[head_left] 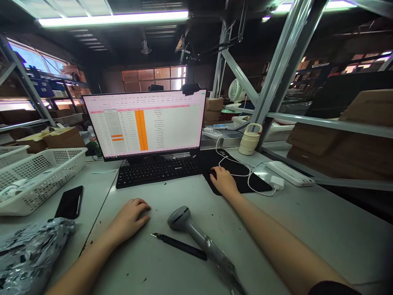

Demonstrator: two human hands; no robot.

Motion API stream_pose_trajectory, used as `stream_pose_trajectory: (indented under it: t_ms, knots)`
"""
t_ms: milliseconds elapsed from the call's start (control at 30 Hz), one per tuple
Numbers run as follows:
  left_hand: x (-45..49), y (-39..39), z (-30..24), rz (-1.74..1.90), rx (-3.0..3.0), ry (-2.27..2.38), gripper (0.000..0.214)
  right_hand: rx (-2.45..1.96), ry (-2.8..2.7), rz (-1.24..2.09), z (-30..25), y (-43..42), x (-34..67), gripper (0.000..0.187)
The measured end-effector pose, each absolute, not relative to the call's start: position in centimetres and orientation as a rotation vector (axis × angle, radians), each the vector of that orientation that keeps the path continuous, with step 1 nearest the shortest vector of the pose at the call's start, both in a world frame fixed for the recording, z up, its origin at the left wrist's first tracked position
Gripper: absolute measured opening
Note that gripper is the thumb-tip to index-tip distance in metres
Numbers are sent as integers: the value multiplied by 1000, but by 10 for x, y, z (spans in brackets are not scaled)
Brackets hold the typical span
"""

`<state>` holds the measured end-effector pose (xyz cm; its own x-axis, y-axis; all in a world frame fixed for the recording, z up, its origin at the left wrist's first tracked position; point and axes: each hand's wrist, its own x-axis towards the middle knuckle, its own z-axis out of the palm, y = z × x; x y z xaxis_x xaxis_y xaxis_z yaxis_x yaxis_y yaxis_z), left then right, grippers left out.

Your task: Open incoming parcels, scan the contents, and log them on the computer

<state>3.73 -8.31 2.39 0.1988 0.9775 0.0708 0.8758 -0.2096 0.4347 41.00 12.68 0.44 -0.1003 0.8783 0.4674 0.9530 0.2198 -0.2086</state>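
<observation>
My left hand rests on the grey desk, fingers curled loosely with nothing in them. Just right of it lie a black pen-like tool and a grey handheld barcode scanner. My right hand lies cupped over a computer mouse on the black mouse pad; the mouse itself is hidden under the hand. A black keyboard sits in front of a monitor showing a spreadsheet with orange cells.
A white plastic basket stands at the left, with a black phone beside it and a grey plastic mailer bag near the front edge. White cables, a charger, a power strip and a cream jug lie to the right, under metal shelving.
</observation>
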Motion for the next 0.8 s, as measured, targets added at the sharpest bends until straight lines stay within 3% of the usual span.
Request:
stream_pose_trajectory:
  t_ms: [800]
  knots:
    - [41, -86, 33, 478, 2198, 1795, 30, -1511, -2060, -247, -15, 152, 419, 34]
